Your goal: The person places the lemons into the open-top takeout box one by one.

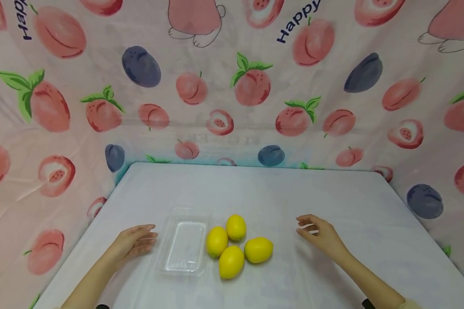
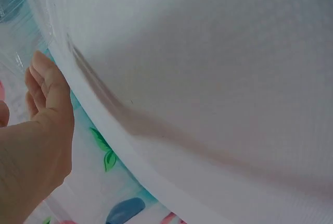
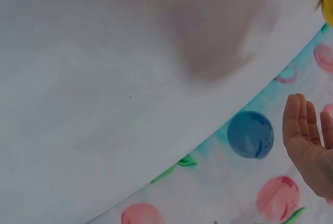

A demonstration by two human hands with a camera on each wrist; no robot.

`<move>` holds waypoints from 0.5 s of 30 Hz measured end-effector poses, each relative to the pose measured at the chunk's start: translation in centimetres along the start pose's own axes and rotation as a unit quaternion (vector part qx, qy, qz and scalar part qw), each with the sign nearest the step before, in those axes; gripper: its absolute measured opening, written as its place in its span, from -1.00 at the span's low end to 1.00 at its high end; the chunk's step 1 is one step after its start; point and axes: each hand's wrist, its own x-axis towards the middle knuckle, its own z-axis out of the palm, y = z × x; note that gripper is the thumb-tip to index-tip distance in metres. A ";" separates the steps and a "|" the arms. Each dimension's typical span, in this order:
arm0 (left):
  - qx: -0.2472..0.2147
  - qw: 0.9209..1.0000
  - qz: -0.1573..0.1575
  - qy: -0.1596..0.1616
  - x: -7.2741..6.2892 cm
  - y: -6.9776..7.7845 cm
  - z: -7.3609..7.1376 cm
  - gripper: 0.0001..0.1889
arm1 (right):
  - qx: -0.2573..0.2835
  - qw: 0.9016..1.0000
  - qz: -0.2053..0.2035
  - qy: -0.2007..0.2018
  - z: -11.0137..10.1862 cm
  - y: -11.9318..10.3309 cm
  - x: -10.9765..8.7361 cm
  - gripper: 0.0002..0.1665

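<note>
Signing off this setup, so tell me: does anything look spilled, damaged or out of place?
Nothing stands out. The four lemons look whole and sit grouped beside the clear plastic container, which lies flat on the white table; no spill shows. Fine cracks might not show.

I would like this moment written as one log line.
left hand: empty, beside plastic box | right hand: empty | lemons: four, on table, outside plastic box
</note>
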 end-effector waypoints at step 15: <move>-0.045 0.996 -0.016 -0.069 -0.8 -1.0 0.6 -0.59 | 0.088 0.993 -0.001 -0.074 1.7 -2.2 0.1 -0.51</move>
